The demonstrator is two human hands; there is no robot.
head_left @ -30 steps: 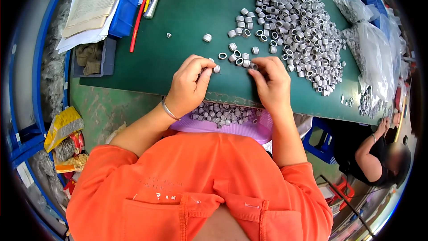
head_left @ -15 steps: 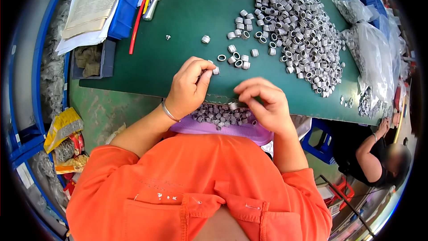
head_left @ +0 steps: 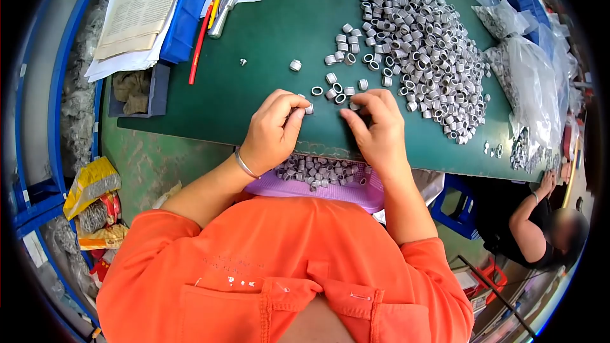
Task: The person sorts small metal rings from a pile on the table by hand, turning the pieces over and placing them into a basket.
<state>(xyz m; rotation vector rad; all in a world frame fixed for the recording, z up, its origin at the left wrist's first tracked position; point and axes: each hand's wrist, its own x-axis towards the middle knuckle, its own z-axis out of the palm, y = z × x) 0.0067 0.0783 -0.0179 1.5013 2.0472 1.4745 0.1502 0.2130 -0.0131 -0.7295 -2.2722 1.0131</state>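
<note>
My left hand [head_left: 274, 128] is closed over the table's front edge, pinching a small grey metal ring [head_left: 309, 108] between thumb and forefinger. To its right, my right hand [head_left: 383, 128] has thumb and fingers closed around another short metal ring [head_left: 354, 106] at the tabletop, mostly covered by the fingertips. Just beyond both hands lie several loose rings [head_left: 331, 78]. A large heap of the same rings [head_left: 426, 44] spreads behind my right hand. Below the table edge, a purple plastic basket [head_left: 346, 198] with many rings in it sits between my forearms.
The green tabletop [head_left: 267, 44] carries pens [head_left: 202, 44], a blue tray [head_left: 184, 22] with papers and a grey bin [head_left: 159, 92] at left. Plastic bags of parts [head_left: 534, 82] stand at right. Beside a blue stool [head_left: 454, 206] is another person [head_left: 524, 222]. Blue shelving [head_left: 54, 89] lines the left.
My right hand has moved up from above the basket onto the tabletop, closing on a ring. The ring seen in the air below it is gone from there. My left hand keeps its pinch.
</note>
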